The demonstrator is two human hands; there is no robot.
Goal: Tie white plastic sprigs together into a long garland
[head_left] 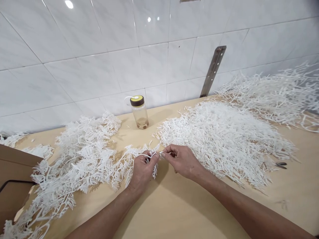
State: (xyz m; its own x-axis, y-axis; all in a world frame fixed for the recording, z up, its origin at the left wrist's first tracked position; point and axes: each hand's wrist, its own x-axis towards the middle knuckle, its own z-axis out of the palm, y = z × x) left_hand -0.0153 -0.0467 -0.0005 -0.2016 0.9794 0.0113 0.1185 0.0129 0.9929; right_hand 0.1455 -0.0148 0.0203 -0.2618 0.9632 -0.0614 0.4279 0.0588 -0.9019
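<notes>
My left hand [142, 170] is closed on a white branched plastic sprig [136, 154], whose twigs stick out beyond the fingers. Close beside it, my right hand [183, 162] pinches a small white tip at the sprig's right end between thumb and forefinger. Both hands are just above the table, almost touching. To the left lies a heap of larger white branched sprigs [92, 156], reaching up to my left hand. A broad pile of small loose white pieces [224, 139] spreads out right of my right hand.
A clear bottle [140, 116] with a dark and yellow lid stands near the tiled wall. A perforated metal strip [213, 73] leans there. More white branches [279, 93] lie at back right, a dark metal tool [281, 165] at right, and a cardboard box [15, 179] at left.
</notes>
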